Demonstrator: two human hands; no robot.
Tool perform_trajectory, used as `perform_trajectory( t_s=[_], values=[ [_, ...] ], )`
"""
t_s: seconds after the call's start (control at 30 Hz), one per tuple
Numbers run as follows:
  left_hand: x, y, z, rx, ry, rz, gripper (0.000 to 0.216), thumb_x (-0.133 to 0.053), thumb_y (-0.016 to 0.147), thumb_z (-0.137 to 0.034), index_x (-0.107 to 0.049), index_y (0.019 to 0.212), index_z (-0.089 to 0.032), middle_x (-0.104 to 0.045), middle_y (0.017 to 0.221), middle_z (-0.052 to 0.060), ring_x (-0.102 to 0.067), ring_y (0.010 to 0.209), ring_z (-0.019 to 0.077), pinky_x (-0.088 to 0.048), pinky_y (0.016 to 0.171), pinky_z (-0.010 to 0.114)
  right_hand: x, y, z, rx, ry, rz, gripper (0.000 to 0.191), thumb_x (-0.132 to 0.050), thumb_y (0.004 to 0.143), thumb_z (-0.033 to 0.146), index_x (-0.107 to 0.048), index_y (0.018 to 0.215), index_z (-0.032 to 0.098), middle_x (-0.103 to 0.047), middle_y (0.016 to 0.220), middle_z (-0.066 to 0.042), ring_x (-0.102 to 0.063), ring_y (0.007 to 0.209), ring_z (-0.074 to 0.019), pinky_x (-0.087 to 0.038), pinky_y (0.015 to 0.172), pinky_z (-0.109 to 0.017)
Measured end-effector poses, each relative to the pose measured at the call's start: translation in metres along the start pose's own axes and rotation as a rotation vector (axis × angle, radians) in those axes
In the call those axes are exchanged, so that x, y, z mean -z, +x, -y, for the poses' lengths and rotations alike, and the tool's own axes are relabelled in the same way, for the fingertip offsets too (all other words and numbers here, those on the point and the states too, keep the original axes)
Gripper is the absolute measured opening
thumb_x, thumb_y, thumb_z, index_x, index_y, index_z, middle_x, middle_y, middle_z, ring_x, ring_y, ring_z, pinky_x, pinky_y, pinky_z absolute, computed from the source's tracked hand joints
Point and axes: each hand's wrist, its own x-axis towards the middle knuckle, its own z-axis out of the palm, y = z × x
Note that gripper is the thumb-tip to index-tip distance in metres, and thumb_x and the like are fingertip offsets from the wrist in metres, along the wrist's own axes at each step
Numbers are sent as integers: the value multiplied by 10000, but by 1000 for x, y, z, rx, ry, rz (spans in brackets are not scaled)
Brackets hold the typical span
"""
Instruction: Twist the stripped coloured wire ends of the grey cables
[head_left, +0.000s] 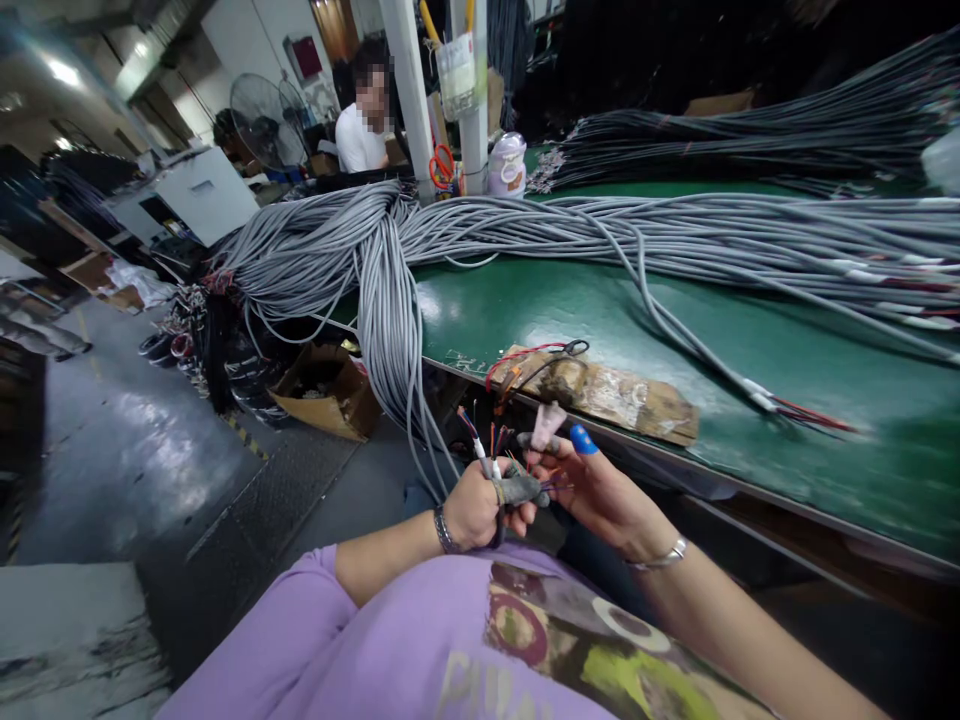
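My left hand (480,505) is closed round the ends of grey cables, with grey covering on its thumb. White sleeves and thin coloured wires (472,430) stick up out of that grip. My right hand (604,495) is just to the right, its fingertips pinched at the thin coloured wires (556,484) fanning from the left hand. One of its digits wears a blue finger cot (583,440). A pale pink scrap (548,424) shows at its fingers; whether it is worn or held is unclear.
A worn wooden board (622,398) with red and black leads lies at the green table's (510,300) edge. Grey cable bundles (390,290) hang over the left end. Behind are black cables (712,140), orange scissors (442,165) and a seated person (361,135). A cardboard box (330,395) stands below.
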Motion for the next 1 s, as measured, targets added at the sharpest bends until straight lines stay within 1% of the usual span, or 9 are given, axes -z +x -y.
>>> perform_trajectory(
  t_s=[0.1,0.17,0.23,0.37,0.47,0.6,0.73,0.87,1.0],
  values=[
    [2,-1,5,-28,42,-33,497,-792,537,-556,-538,648,-144,-578,473,-8,-479,324,85,-316,324,185,-3,-11,2,-5,-117,55,341,-800,651,470,-717,821,186,-677,764,-36,-588,660,-154,-475,635,-288],
    [2,-1,6,-32,62,-40,504,-787,539,-569,-540,647,-143,-579,476,-8,-477,324,82,-307,327,185,-8,-14,4,13,-177,40,304,-828,628,388,-710,822,187,-680,767,-32,-590,665,-156,-464,640,-291],
    [2,-2,6,-30,81,-38,510,-783,542,-579,-536,635,-142,-581,479,-4,-479,328,81,-302,333,186,-13,-15,5,17,-217,-2,281,-836,615,363,-695,784,187,-675,729,-22,-582,628,-148,-451,621,-288],
    [1,-3,6,-59,108,-51,495,-762,585,-583,-548,637,-139,-585,490,2,-495,338,85,-284,336,184,-15,-12,1,32,-277,-79,305,-835,603,407,-662,708,178,-646,643,-5,-550,573,-132,-428,602,-286],
    [3,-4,8,-103,106,-81,465,-740,633,-567,-562,645,-137,-593,497,4,-502,344,82,-287,340,181,-13,-11,-4,83,-347,-145,330,-839,588,435,-659,672,172,-626,617,2,-511,575,-118,-398,588,-269],
    [4,-3,10,-154,94,-132,433,-726,669,-536,-543,631,-145,-588,486,-1,-510,350,82,-288,352,179,-13,-12,-5,139,-407,-219,348,-845,558,455,-661,641,172,-603,606,12,-461,567,-105,-361,569,-260],
    [1,-3,7,-165,53,-172,438,-731,655,-533,-516,620,-154,-580,482,-10,-501,343,78,-267,347,179,-14,-13,-2,131,-360,-225,339,-840,561,443,-640,627,177,-578,597,19,-452,569,-107,-350,563,-258],
    [-1,-4,4,-134,55,-141,434,-734,649,-536,-533,646,-151,-578,482,-11,-502,345,82,-269,345,180,-17,-12,1,76,-275,-194,348,-822,583,463,-628,655,183,-543,587,33,-441,552,-102,-371,574,-262],
    [-1,-4,6,-115,86,-116,447,-726,651,-555,-558,649,-141,-584,494,-1,-500,346,81,-273,342,183,-22,-10,2,35,-292,-124,345,-814,594,461,-643,704,182,-599,632,5,-488,566,-124,-392,584,-283]
  ],
)
